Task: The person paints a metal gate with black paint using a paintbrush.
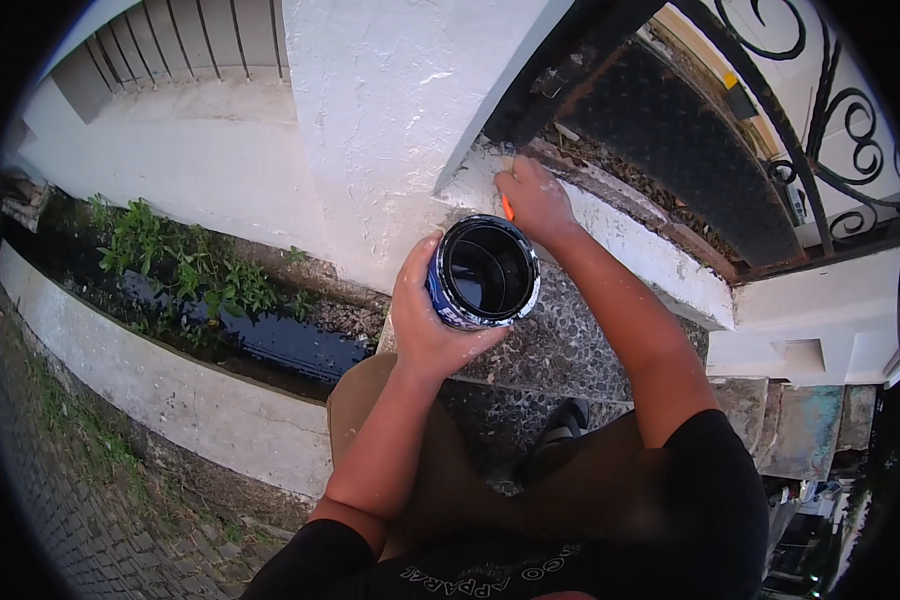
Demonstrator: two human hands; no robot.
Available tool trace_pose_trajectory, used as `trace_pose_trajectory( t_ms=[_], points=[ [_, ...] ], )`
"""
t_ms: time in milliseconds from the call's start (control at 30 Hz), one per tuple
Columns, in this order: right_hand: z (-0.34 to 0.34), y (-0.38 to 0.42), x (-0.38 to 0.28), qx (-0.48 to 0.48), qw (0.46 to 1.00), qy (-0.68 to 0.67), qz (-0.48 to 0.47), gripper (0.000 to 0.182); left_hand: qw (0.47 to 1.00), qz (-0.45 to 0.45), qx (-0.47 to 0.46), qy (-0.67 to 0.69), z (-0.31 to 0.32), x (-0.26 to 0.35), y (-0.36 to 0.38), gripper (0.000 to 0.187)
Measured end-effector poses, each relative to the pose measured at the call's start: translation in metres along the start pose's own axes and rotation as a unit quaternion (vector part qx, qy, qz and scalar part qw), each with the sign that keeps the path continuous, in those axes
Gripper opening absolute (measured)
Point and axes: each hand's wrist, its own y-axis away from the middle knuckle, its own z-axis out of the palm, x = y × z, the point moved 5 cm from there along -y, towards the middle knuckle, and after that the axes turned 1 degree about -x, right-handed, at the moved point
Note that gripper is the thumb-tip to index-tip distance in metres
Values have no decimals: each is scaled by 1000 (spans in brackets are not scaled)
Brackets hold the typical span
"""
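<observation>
L hand (422,312) wraps fingers rd blue-sided, black-rimmed round can (485,272), upright prob. vs spills; R hand (538,203) clenches orange-handled tool (507,207) nr white masonry ledge (660,252).

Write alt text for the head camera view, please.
A person's left hand holds an open can, dark inside; the right hand grips an orange handle at a white ledge. Green plants grow in a wet ditch at left.

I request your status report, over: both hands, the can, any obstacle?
Left hand: holding the can, open mouth up. Right hand: closed on orange-ended tool by white ledge, contact unclear. Black gate just beyond; nothing visibly blocking.
</observation>
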Motion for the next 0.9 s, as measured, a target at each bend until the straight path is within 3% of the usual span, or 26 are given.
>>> trace_pose_trajectory(
  t_ms=[133,333,433,667,733,900],
  points=[
    [-1,3,-1,-54,997,-49,29,14,1000,-5,-2,6,0,-2,0,112],
    [-6,-15,15,-49,982,-159,94,19,1000,-3,-7,4,2,-2,0,111],
    [-25,-23,21,-7,986,-123,110,20,1000,-5,-15,-4,3,-3,1,111],
    [-61,-18,23,-42,991,-103,74,21,999,-20,-3,30,5,-6,4,110],
    [-71,-23,30,16,988,-116,102,20,1000,-14,-5,26,7,-5,4,110],
    [-120,-12,12,25,987,-120,103,15,1000,-16,-5,-7,3,0,2,111]
  ],
)
